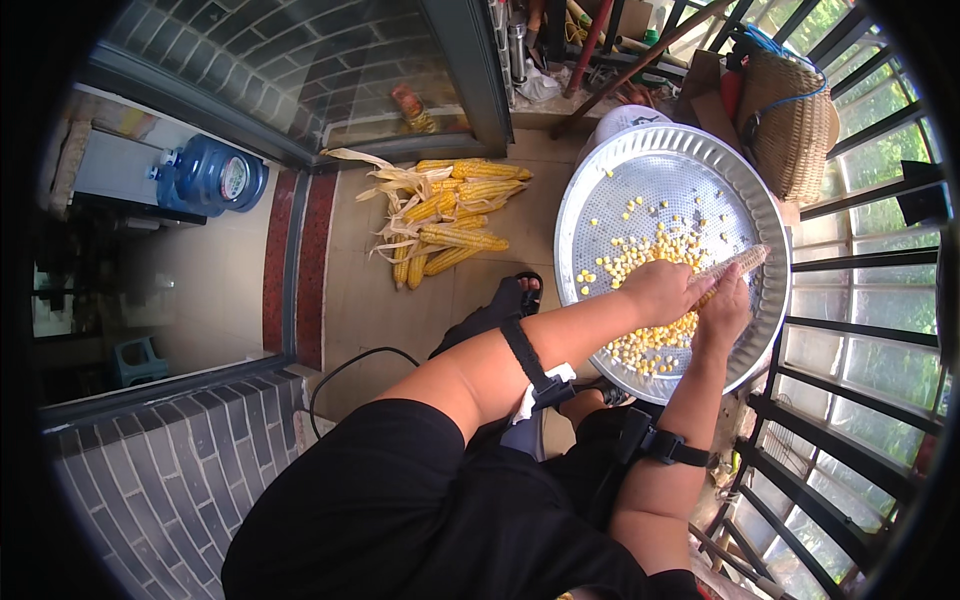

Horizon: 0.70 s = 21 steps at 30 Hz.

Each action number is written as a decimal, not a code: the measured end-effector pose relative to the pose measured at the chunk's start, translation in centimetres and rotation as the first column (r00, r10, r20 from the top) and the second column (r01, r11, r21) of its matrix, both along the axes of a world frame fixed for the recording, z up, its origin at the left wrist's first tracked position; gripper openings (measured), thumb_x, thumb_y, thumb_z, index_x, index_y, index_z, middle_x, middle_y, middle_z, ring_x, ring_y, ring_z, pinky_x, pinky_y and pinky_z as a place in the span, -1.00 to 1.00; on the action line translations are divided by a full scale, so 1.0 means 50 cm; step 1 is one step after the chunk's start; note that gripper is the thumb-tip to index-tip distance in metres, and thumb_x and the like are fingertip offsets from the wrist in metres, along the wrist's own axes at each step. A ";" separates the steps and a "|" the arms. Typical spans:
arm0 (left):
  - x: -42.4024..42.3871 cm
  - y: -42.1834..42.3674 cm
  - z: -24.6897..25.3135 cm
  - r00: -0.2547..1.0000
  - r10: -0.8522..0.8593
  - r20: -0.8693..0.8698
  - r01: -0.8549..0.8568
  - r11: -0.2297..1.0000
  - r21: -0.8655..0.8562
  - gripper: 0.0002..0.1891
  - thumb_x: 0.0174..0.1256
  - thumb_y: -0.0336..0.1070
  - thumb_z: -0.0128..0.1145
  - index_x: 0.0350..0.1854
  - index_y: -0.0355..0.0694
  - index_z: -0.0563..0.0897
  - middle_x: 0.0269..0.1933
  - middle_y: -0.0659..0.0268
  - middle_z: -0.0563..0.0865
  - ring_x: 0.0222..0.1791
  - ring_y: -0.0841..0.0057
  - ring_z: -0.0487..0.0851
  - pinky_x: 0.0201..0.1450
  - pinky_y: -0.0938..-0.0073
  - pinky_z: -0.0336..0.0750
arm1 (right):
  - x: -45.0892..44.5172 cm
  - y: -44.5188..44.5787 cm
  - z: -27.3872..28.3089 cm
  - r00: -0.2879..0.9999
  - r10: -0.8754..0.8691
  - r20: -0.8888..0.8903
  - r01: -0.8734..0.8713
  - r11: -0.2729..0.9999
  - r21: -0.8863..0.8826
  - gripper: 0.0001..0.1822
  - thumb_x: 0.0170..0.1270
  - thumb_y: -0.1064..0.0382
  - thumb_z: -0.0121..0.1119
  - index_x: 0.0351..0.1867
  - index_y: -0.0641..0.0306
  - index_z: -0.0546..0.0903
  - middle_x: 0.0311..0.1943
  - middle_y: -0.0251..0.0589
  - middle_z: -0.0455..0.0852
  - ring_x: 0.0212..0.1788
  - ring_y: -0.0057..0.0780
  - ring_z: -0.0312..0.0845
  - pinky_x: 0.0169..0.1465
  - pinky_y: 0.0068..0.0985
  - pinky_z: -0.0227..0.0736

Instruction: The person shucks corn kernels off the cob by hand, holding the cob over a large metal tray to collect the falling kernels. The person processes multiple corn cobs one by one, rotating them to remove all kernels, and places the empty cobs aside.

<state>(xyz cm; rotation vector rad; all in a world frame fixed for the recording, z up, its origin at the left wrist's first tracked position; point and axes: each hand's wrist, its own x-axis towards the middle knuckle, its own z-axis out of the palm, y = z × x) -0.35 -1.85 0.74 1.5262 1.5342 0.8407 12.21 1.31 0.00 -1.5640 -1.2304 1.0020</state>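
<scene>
A partly stripped corn cob (733, 265) lies across my two hands above a round perforated metal tray (675, 146). Its upper right end is bare of kernels. My left hand (660, 291) grips the cob's lower left part, with the thumb pointing along it. From beneath and the right, my right hand (724, 311) wraps its fingers round the same cob. Both hands hide much of the cob's lower half. Loose yellow corn kernels (637, 262) are scattered and heaped on the tray below the hands.
A pile of corn ears (457, 202) with husks lies on the tiled floor to the left. A wicker basket (787, 120) stands beyond the tray, by the barred window (862, 262). Blue water bottles (210, 174) are past the doorway. A black cable (341, 367) curves near my left arm.
</scene>
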 end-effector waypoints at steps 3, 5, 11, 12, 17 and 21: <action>0.005 0.005 -0.009 0.987 -0.021 0.160 0.020 1.000 0.008 -0.41 0.41 0.11 -0.20 -0.62 -0.32 0.53 -0.61 0.00 0.58 -0.50 0.08 0.60 -0.35 0.19 0.46 | 0.013 0.001 -0.012 0.998 0.015 0.056 -0.018 0.998 0.059 -0.61 0.48 0.06 -0.17 -0.30 0.36 0.50 -0.49 -0.24 0.57 -0.44 -0.53 0.45 -0.32 -0.48 0.35; 0.003 0.016 -0.015 0.950 -0.036 0.310 0.048 0.998 -0.031 -0.37 0.43 0.13 -0.25 -0.64 -0.31 0.53 -0.66 0.06 0.55 -0.56 0.15 0.58 -0.39 0.22 0.45 | 0.012 0.001 -0.015 0.995 0.006 0.096 -0.019 0.991 0.133 -0.63 0.49 0.08 -0.19 -0.30 0.35 0.50 -0.49 -0.24 0.56 -0.45 -0.52 0.44 -0.33 -0.47 0.34; -0.007 0.027 -0.010 0.663 0.166 0.730 0.148 0.926 -0.346 -0.48 0.47 0.09 -0.27 -0.42 -0.24 0.56 -0.63 0.39 0.49 -0.74 0.69 0.39 -0.68 0.64 0.26 | -0.027 -0.012 0.019 0.923 0.025 -0.384 -0.043 0.998 -0.037 -0.64 0.50 0.08 -0.24 -0.29 0.30 0.49 -0.49 -0.34 0.50 -0.54 -0.65 0.31 -0.48 -0.63 0.27; -0.007 0.029 -0.012 0.712 0.150 0.686 0.117 0.938 -0.326 -0.49 0.47 0.08 -0.27 -0.41 -0.24 0.59 -0.62 0.38 0.52 -0.73 0.70 0.41 -0.68 0.66 0.27 | -0.017 -0.007 0.004 0.910 0.034 -0.413 -0.073 0.994 -0.078 -0.65 0.49 0.08 -0.22 -0.28 0.28 0.49 -0.50 -0.36 0.49 -0.54 -0.69 0.30 -0.50 -0.66 0.24; -0.002 0.028 -0.024 0.953 0.045 0.299 -0.018 0.995 -0.094 -0.50 0.46 0.04 -0.24 -0.20 -0.32 0.62 -0.45 0.09 0.68 -0.44 0.29 0.62 -0.31 0.36 0.44 | -0.024 -0.007 -0.001 0.994 0.105 0.037 -0.106 0.994 0.023 -0.60 0.41 0.04 -0.03 -0.46 0.36 0.47 -0.63 -0.21 0.49 -0.57 -0.49 0.35 -0.46 -0.44 0.28; -0.003 0.030 -0.021 0.980 0.015 0.199 0.019 0.986 -0.167 -0.52 0.45 0.02 -0.21 -0.22 -0.32 0.63 -0.44 0.04 0.67 -0.39 0.21 0.63 -0.26 0.35 0.45 | -0.027 -0.015 -0.004 0.978 0.105 0.181 -0.112 0.993 0.030 -0.59 0.43 0.06 -0.09 -0.46 0.37 0.47 -0.63 -0.12 0.52 -0.59 -0.34 0.40 -0.45 -0.36 0.30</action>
